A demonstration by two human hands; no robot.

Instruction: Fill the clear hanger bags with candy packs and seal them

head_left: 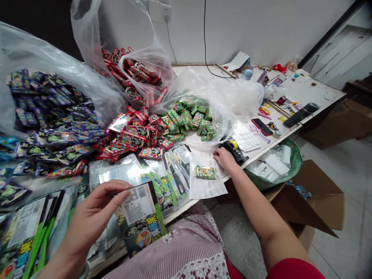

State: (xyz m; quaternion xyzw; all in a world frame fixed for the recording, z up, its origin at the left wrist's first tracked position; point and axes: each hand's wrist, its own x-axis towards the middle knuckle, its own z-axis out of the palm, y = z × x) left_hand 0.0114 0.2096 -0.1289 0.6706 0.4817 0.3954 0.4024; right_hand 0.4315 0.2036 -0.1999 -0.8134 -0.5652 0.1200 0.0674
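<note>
A red short sleeve covers the upper arm (293,270), and a pink-and-white striped apron (186,242) with a white lace edge (207,257) lies across the lap.

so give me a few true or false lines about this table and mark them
1. The left hand holds a flat printed packet with a barcode. True.
2. The right hand grips the tape dispenser. False: it rests on a white printed sheet beside the dispenser.
3. A small green packet lies on that sheet. True.
4. The red packets are in a closed cardboard box. False: they lie in and spill from a clear plastic bag on the table.
5. An open cardboard box sits beside the table at right. True.
</note>
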